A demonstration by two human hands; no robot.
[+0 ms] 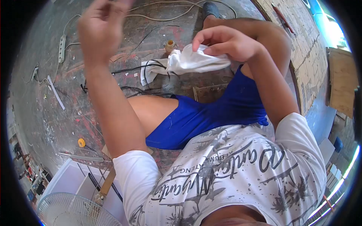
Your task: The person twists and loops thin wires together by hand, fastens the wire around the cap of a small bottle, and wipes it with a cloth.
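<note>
My right hand (230, 43) is closed on a bunched white cloth (198, 60), with thumb and fingertips pinching its upper edge. The cloth stretches left, and its flatter end (151, 73) lies among thin black cords (130, 69). My left hand (102, 32) is raised at the upper left, away from the cloth. Its fingers look curled together, but they are blurred and partly cut off by the top edge. Whatever they may hold cannot be made out. Just behind the cloth stands a small amber-coloured jar or roll (171, 45).
A white power strip (62, 49) and pale cable (162, 18) lie on the stained floor. A yellow tape roll (81, 142) is at left, a fan (75, 211) at lower left. Wooden boards (298, 45) run along the right, with a red tool (283, 18) on them.
</note>
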